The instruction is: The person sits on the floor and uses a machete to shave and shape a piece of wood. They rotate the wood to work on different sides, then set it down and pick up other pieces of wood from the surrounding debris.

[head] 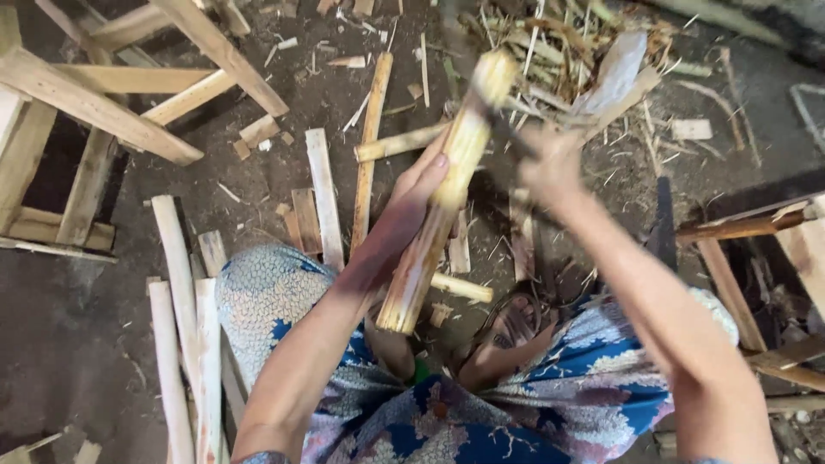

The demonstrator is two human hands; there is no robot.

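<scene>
- The left hand (423, 185) grips a pale stalk (440, 193) around its middle, thumb on top and fingers wrapped under it.
- The stalk slants from its cut end at 6 o'clock up to 1 o'clock, above the person's lap.
- The right hand (550, 167), blurred, is closed on a dark blade (507, 133) that meets the stalk's upper part.
- Wood strips (325, 193) lie on the dirt floor (69, 326) at 10 o'clock; a wooden frame (86, 103) stands beyond them.
</scene>
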